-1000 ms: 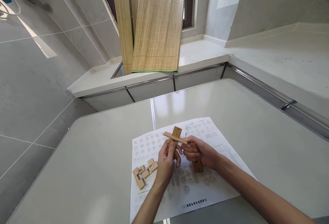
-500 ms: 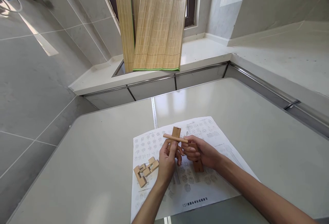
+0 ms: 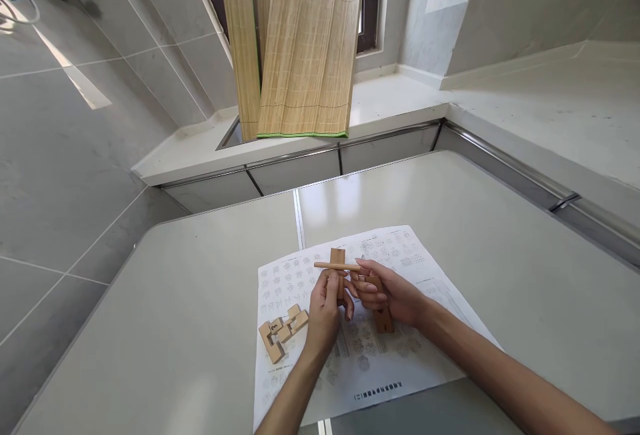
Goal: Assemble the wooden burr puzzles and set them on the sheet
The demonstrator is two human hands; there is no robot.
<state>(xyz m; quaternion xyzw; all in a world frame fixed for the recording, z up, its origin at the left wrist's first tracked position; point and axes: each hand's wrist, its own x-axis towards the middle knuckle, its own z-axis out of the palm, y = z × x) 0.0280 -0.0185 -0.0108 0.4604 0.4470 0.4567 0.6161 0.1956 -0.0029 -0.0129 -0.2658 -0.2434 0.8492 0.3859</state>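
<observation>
Your left hand clamps a block, your right hand a stick, now squarer across it, inside the worktop's far edge.

Worn on the head, facing forward and steeply down across the surface. Set above the near side, catching the left grip at 6 o'clock and the right grip near 5, then following the left forearm out past 6 and the right forearm toward 4. Wide in sweep, reaching the slatted mat at 12, the tiled wall at 9 and the pale ledge between 2 and 3. Taken from a single viewpoint.
</observation>
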